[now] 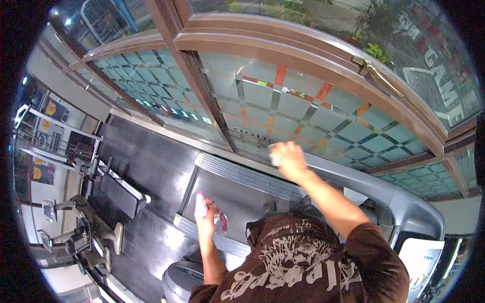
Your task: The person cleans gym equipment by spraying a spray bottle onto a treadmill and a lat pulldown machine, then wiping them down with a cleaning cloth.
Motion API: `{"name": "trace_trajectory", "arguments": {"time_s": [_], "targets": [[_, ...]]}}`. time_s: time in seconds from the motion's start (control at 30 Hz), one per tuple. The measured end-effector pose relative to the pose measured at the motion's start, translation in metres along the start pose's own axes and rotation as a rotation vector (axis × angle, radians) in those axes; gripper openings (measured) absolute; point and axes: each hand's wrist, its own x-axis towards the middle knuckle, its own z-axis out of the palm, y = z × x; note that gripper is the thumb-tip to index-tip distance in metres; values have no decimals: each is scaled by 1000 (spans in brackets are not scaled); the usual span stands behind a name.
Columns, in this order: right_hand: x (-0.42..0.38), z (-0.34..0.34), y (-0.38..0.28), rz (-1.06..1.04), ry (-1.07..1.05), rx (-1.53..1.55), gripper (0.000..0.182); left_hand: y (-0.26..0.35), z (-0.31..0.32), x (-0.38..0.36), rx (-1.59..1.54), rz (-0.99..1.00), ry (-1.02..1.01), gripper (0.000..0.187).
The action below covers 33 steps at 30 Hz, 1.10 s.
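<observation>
Two hands are busy: the right hand [289, 157] is raised toward one o'clock, clenched around a small pale cloth [275, 157] pressed on the patterned frosted glass [303, 116], while the left hand [207, 218] at seven o'clock grips a spray bottle [201, 206] with a pink top, held low over the treadmill [242, 194]. The step in hand looks like wiping the glass; the next move likely calls for sweeping the cloth across neighbouring squares with steady pressure, bottle kept aside

pink-capped spray bottle [201, 206] upright, pale cloth [275, 155] against glass
</observation>
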Motion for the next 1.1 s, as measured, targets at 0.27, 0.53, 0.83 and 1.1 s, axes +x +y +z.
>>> {"name": "trace_trajectory", "arguments": {"time_s": [0.27, 0.53, 0.83, 1.1], "targets": [[-48, 40, 40, -569, 186, -344, 20, 31, 51, 18, -122, -27, -186, 24], [-108, 73, 72, -507, -153, -712, 20, -30, 1, -26, -60, -145, -16, 26], [-19, 58, 23, -624, -79, -454, 27, 3, 26, 7, -8, -83, -104, 23], [-172, 15, 132, -509, -216, -468, 29, -10, 12, -14, -47, -127, 2, 26]]}}
